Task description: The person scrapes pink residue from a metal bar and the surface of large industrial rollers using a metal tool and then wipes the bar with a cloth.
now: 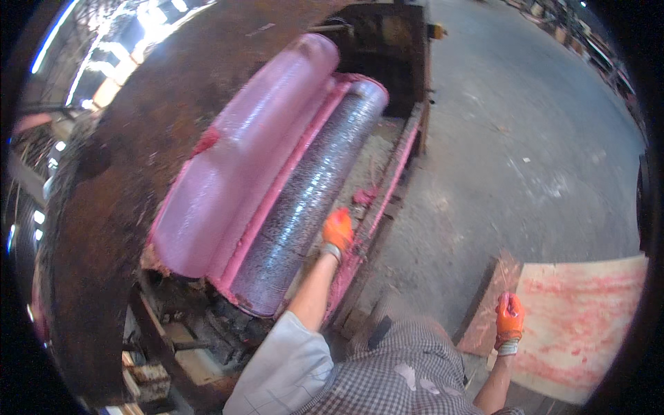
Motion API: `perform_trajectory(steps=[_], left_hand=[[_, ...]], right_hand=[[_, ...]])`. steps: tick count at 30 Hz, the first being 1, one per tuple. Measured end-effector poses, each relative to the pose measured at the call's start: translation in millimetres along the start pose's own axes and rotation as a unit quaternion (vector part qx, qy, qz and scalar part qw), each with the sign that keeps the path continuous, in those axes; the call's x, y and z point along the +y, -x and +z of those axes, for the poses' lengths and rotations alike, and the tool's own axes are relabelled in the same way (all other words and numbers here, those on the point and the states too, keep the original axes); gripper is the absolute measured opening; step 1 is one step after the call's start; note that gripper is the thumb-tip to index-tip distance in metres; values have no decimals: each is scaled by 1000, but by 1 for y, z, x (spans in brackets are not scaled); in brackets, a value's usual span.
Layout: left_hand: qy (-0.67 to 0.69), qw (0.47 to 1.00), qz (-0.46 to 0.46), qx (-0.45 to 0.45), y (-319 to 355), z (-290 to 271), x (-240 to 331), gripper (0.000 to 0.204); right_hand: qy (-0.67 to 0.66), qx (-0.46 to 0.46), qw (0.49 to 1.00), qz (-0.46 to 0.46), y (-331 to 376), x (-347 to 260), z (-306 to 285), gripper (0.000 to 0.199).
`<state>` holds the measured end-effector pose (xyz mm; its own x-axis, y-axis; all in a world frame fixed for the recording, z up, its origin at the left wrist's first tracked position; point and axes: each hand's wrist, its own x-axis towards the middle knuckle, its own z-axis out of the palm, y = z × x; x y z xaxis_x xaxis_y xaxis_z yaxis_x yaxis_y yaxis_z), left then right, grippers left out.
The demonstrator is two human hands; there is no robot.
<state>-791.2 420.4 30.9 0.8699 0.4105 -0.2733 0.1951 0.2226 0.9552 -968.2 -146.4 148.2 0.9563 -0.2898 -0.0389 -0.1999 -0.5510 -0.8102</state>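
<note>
My left hand (337,230), in an orange glove, reaches in beside the wet metal roller (311,187) of a roller machine. Its fingers look curled, and anything inside them is hidden. A pink lump (364,197) lies just past them, by the machine's front rail (387,190). Behind the bare-looking roller runs a larger one coated in pink (249,159). Out to the right, my right hand (510,317), gloved in orange with pink-stained fingertips, is closed above a pale board (581,311) smeared with pink. Whatever it may hold cannot be made out.
A rusty brown metal cover (131,159) rises on the left of the rollers. The machine's dark end frame (398,55) stands at the far end. A brown sheet (487,304) lies beside the board. Grey concrete floor (512,138) stretches along the right.
</note>
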Motion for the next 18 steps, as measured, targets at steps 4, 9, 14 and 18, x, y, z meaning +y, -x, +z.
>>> perform_trajectory(steps=[4, 9, 14, 18], left_hand=[[-54, 991, -121, 2, 134, 37, -10, 34], [-31, 976, -172, 131, 294, -30, -40, 46], [-29, 933, -139, 332, 468, -125, -102, 44], [-35, 855, -193, 480, 594, -145, -136, 30]], right_hand=[[-75, -30, 996, -48, -22, -7, 22, 31], [-14, -203, 971, -126, -27, -60, 71, 34], [26, -338, 916, -213, -11, -58, 128, 35], [-6, -392, 902, -178, 22, -51, 139, 36]])
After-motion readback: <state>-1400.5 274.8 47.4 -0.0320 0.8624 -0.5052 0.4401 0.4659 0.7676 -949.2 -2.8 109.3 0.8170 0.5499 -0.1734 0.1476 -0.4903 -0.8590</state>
